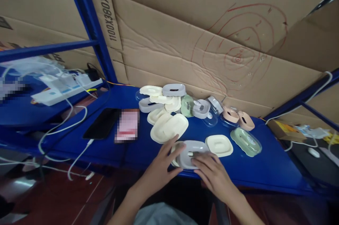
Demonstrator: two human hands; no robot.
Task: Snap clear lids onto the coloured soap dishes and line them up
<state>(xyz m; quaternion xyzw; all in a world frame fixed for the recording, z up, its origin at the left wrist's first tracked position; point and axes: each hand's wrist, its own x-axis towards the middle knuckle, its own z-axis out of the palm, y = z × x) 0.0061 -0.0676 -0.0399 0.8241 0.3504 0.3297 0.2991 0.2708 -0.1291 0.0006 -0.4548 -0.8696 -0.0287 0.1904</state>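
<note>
Left hand (168, 159): fingers and thumb spread apart around the left end of the grey dish (197, 146); whether they press on it, I cannot tell.
Right hand (213, 172): fingers bent over the right side of the grey dish, their tips beside a small pale piece (190, 153); whether they grip it, I cannot tell.
Grey dish: between the two hands, at the near edge of the blue table (196, 131), the small pale piece at its middle.
Cream dish: partly covered by the left hand, right against the left end of the grey dish.
Cream lid (219, 145): flat on the table, just right of the grey dish.
Green tray (245, 142): farther right of the grey dish, past the cream lid.
Large cream oval (169, 127): beyond the grey dish and to its left, overlapping another cream piece.
Pile: well beyond the grey dish, with a slotted grey cover (174, 90), a green piece (187, 105) and two peach covers (231, 114).
Dark-screened device (102, 124): well left of the grey dish, beside a pink-faced rectangle (128, 124).
Cardboard wall (159, 52): behind everything, farthest from the grey dish, red rings drawn on it.
</note>
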